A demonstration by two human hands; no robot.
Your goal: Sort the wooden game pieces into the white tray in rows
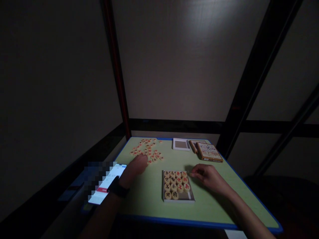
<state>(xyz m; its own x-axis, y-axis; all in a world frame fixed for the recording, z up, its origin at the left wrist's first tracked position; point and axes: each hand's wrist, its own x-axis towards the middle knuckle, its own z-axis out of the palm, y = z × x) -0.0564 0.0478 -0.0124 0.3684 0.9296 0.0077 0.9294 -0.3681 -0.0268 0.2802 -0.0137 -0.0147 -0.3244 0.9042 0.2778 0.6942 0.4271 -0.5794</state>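
A shallow white-edged box lies on the green table in front of me. Round Chinese chess pieces stand in rows inside it, marked in black or red; its lower right part shows bare bottom. My right hand is at the box's upper right corner, fingertips pinched together; whatever is between them is too small to make out. At the near edge of a scattered heap of loose chess pieces, my left hand is bent downward with curled fingers. Its fingertips are hidden behind the hand, which wears a dark wristband.
Another shallow white tray lies at the table's back, beside stacked printed boxes at the back right. A lit phone is at the left edge near my left forearm. The table has a blue rim; walls stand behind and left.
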